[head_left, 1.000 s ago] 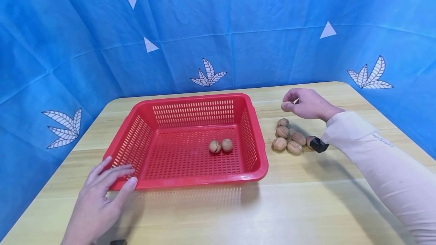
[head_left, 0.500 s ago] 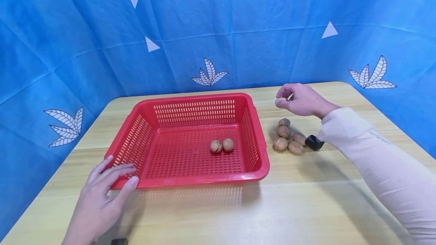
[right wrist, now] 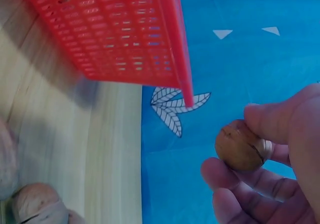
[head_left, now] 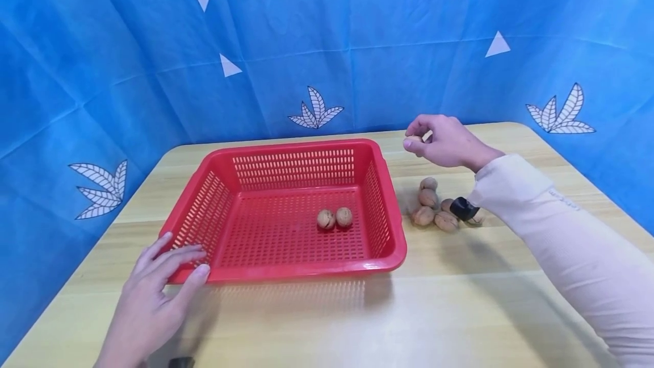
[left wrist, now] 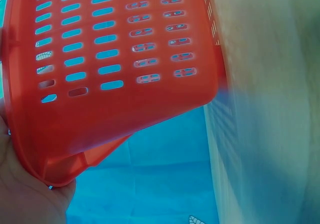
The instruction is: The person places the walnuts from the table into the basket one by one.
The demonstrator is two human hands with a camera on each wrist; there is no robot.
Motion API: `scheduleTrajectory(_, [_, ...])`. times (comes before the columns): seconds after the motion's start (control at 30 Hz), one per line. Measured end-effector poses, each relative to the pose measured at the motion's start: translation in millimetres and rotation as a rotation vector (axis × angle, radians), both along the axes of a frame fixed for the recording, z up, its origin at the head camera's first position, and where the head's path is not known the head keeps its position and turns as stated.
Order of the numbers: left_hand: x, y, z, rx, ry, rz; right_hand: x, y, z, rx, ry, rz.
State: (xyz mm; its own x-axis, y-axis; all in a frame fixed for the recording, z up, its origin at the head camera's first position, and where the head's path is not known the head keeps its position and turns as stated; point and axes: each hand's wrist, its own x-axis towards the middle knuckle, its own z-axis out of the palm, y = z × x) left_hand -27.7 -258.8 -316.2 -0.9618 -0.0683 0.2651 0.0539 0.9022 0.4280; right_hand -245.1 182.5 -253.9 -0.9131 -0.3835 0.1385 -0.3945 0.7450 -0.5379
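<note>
In the head view my right hand [head_left: 449, 141] is raised at the back right, beyond the basket's right side. It pinches a walnut [right wrist: 241, 146] between thumb and fingertips, as the right wrist view shows. Below that hand, several walnuts [head_left: 423, 216] lie in a cluster on the table, partly covered by the black wrist device. My left hand [head_left: 150, 294] rests on the near left corner of a red plastic basket [head_left: 286, 270], fingers laid loosely over the rim and thumb at the front edge. Two walnuts [head_left: 344, 218] sit side by side on the basket's slotted floor, towards the right.
The light wooden table [head_left: 306, 322] carries the basket at left centre and the loose walnuts to its right. A blue curtain [head_left: 286, 27] with white triangles and leaf prints hangs behind the table. The basket's raised right wall [head_left: 378, 203] stands between the loose walnuts and its inside.
My right hand, with the walnut in its fingertips, has risen and moved left, away from the cluster. The left hand stays at the basket's corner. Both walnuts inside lie as before.
</note>
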Motion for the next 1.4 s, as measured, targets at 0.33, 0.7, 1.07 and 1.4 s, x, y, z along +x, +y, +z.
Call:
scheduleTrajectory(0.33, [-0.2,0.3,0.7,-0.004,0.003,-0.002,3.3,-13.7,6.6,-0.068,-0.037,0.016])
scheduleTrajectory(0.7, [-1.0,-0.7,-0.1,-0.002,-0.001,-0.010,5.7,-28.9,11.6,-0.080,0.052,0.102])
scheduleTrajectory(1.07, [-1.7,-1.4,1.3,0.005,0.027,-0.014,1.1,-48.2,12.0,-0.077,0.066,0.113])
scheduleTrajectory(1.4, [-1.9,1.3,0.2,0.012,0.019,-0.007,1.0,-63.4,12.7,-0.097,0.023,0.132])
